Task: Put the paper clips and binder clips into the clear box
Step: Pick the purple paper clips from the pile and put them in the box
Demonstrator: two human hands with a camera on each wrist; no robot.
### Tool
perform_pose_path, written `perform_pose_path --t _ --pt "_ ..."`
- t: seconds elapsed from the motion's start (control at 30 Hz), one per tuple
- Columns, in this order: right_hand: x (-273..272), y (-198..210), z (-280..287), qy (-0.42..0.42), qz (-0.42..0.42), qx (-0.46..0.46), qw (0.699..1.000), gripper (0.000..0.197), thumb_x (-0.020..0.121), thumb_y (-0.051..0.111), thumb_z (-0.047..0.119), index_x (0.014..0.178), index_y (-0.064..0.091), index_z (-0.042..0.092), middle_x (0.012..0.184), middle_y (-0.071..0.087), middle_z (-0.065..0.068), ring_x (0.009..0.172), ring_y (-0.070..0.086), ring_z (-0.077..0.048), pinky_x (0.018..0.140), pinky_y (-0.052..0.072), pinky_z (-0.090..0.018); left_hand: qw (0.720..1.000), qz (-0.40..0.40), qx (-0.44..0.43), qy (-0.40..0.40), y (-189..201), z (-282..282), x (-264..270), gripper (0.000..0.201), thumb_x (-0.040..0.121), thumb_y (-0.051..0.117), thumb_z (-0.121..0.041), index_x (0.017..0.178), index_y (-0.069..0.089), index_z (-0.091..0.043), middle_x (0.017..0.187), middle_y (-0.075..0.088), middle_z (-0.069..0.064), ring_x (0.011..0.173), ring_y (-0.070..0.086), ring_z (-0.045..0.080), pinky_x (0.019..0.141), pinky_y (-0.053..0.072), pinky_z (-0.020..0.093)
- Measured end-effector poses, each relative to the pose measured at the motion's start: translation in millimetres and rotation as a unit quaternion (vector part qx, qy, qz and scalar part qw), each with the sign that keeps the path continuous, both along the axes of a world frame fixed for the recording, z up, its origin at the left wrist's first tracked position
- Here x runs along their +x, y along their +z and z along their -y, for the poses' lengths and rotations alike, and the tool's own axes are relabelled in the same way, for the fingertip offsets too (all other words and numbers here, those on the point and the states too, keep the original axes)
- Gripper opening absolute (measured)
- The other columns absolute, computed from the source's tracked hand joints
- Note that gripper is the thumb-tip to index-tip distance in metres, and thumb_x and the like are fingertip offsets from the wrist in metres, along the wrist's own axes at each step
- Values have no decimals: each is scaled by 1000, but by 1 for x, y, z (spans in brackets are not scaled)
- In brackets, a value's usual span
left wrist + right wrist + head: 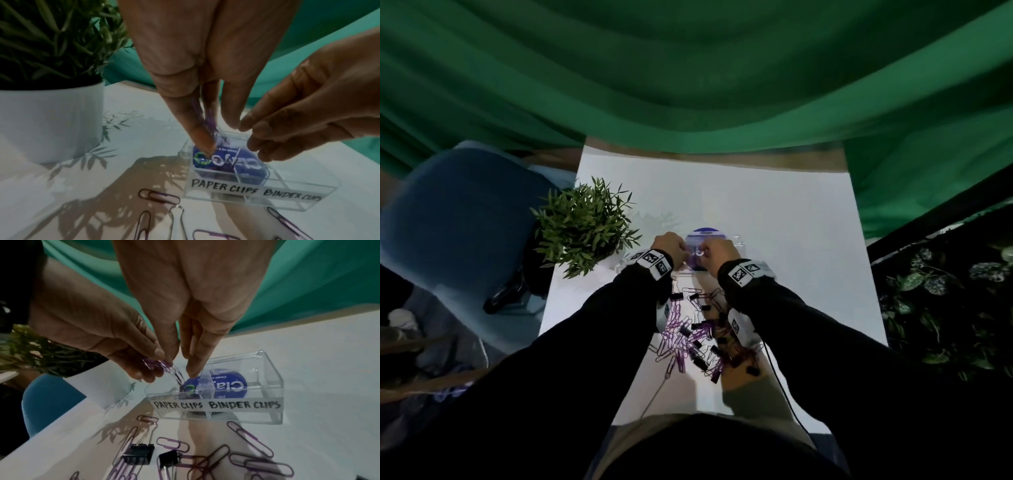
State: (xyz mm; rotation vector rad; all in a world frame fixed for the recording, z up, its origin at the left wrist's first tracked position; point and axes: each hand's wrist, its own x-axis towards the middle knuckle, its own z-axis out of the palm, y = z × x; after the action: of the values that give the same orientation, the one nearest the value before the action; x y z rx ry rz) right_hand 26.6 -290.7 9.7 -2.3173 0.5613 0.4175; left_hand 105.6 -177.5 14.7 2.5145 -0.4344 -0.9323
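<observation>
A clear box (738,240) with two compartments, lettered PAPER CLIPS and BINDER CLIPS on its front wall (246,405), stands mid-table. My left hand (213,133) hovers over the paper-clip side, pinching a bunch of purple paper clips (202,120); some hang down into that compartment (177,379). My right hand (182,365) is close beside it, fingers pointing straight down at the box and holding nothing. A pile of purple paper clips (678,339) and black binder clips (137,454) lies on the white table (808,257) between my forearms.
A potted plant (585,226) in a white pot (51,121) stands just left of the box. A blue chair (458,219) is off the table's left edge. Green curtain (688,85) hangs behind. A thin black cable (780,383) runs along my right arm.
</observation>
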Motion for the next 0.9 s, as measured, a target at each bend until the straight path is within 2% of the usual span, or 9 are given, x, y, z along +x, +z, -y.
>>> perform_pose_path --t 0.1,0.2,0.27,0.33,0.37,0.47,0.57,0.73,0.9 --pt "-19 -4 7 -40 60 4 997 16 93 57 12 103 69 9 101 71 -12 93 67 -28 86 54 -33 999 26 -17 -18 6 -8 -2 28 88 64 -18 114 68 -10 114 69 12 103 65 28 94 52 33" --pt "-53 -18 11 -14 10 -16 1000 18 96 54 18 101 69 9 99 71 -10 88 67 -25 84 56 -35 993 40 -100 51 -1 -38 -6 21 90 54 -8 105 68 -11 104 71 11 91 68 28 83 57 36" --pt "-73 -35 11 31 -81 -65 994 25 96 50 22 113 64 9 114 65 -11 102 63 -28 90 53 -39 994 40 -78 66 -18 -59 -10 22 89 50 -5 97 69 -11 97 73 12 89 68 30 80 57 36" --pt "-81 -51 8 52 -122 -99 986 34 95 48 18 127 54 7 130 52 -14 119 52 -30 97 48 -45 999 35 5 6 -39 -74 -15 21 87 54 -8 103 68 -12 107 70 13 101 65 30 86 52 33" --pt "-80 -58 6 50 -117 -107 986 38 95 48 16 132 49 6 134 46 -15 124 47 -31 99 47 -46 998 27 46 -35 -51 -78 -18 27 86 60 -12 113 64 -13 118 64 14 111 60 30 92 47 33" --pt "-68 -71 -6 59 -73 -112 989 48 92 57 19 135 43 4 139 41 -14 128 42 -30 102 46 -42 987 17 106 -122 -78 -82 -33 84 77 74 -35 146 30 -16 152 28 10 138 31 29 112 33 40" --pt "-59 -77 -22 94 -51 -107 989 46 89 64 16 131 49 3 135 44 -13 126 45 -29 99 48 -39 976 86 135 -149 -86 -81 -46 113 63 81 -49 150 18 -15 151 25 8 134 32 31 105 39 45" --pt "-54 -83 -42 154 -18 -117 981 38 84 57 -5 122 54 1 127 49 -15 119 47 -32 92 47 -40 985 118 37 -121 -96 -87 -66 76 55 88 -31 117 54 -5 112 56 17 99 55 37 79 51 43" --pt "-62 -85 -37 160 -41 -96 982 32 86 57 -2 117 58 1 120 55 -17 114 52 -33 95 44 -39 996 69 1 -55 -95 -86 -70 25 73 71 -6 94 61 1 97 60 23 90 59 41 75 47 40"
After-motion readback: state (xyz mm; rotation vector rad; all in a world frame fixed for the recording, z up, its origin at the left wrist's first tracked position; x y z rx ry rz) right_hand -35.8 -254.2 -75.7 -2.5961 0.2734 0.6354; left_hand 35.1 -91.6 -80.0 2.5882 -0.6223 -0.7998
